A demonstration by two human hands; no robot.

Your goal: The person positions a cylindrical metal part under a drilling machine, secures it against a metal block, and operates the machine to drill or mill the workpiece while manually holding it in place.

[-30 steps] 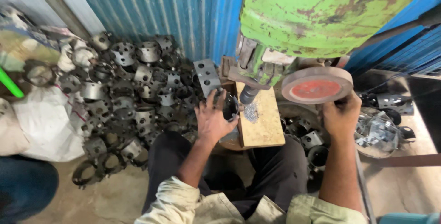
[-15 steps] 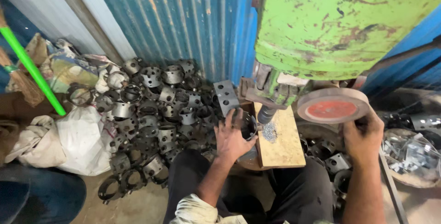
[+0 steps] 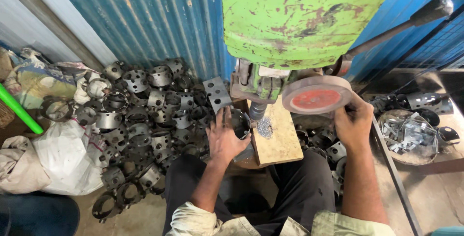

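Note:
My left hand grips a dark metal ring and holds it against the drill bit of a green drill press. The ring rests at the edge of a wooden block dusted with metal shavings. My right hand grips the underside of the round red-faced handwheel on the press. My legs in dark trousers lie under the block.
A large pile of perforated metal rings covers the floor at left before a blue corrugated wall. White sacks and a green rod sit further left. A tray of metal scraps lies right; a lever handle juts out.
The view has shifted left and closer. My left hand stays on the ring at the drill bit and my right hand stays on the handwheel.

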